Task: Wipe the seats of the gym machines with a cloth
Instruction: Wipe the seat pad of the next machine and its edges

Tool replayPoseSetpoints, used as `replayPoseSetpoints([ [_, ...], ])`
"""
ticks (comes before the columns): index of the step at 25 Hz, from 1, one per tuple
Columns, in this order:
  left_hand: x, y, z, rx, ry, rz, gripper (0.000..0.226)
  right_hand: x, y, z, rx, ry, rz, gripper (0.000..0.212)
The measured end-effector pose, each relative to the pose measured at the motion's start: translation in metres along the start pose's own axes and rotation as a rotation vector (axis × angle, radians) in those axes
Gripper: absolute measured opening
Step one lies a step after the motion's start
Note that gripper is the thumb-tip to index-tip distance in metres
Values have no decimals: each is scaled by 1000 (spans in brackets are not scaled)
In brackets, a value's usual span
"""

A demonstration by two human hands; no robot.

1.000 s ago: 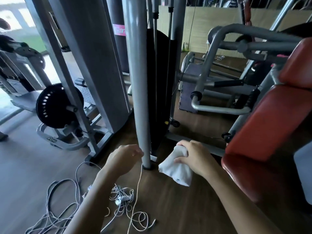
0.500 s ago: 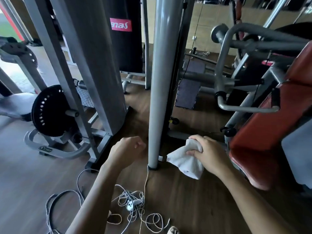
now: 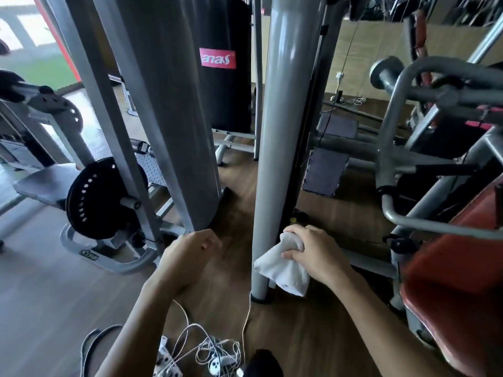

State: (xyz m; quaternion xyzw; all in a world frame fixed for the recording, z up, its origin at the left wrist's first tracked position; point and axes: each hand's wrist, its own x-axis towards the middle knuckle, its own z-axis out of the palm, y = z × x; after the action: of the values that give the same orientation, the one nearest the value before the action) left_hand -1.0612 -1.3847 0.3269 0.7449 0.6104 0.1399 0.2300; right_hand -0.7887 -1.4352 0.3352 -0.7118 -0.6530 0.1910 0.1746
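The right hand point(image 3: 313, 254) is gripping the bunched white cloth point(image 3: 283, 270) at lower centre, while the left hand point(image 3: 190, 254) is curling into a fist, apparently empty, apart from it. The red seat point(image 3: 449, 281) is lying at the right edge, nearer the right hand, with its long axis running up-frame.

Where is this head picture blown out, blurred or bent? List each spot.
Head view: the bright doorway at upper left is blown out; a pale glare streak runs down the round grey steel post; wide-angle bending leans the grey uprights outward; the wooden floor at lower left looks smeared; the crumpled white cloth in the right hand is fairly sharp.
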Motion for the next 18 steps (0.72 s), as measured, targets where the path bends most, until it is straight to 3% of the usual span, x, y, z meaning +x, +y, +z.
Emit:
replayPoseSetpoints([
  [3,28,3,-10,19,-19,-11,29,29,-17,8,12,15,-17,47],
  [9,113,-14,-39,55,-48,-34,17,112,-55,35,42,46,-75,47],
  [15,262,-94,-68,33,-67,-27,20,274,-118,86,65,2,-94,47],
  [18,364,-136,-91,60,-172,-10,26,369,-140,95,132,-56,44,49],
])
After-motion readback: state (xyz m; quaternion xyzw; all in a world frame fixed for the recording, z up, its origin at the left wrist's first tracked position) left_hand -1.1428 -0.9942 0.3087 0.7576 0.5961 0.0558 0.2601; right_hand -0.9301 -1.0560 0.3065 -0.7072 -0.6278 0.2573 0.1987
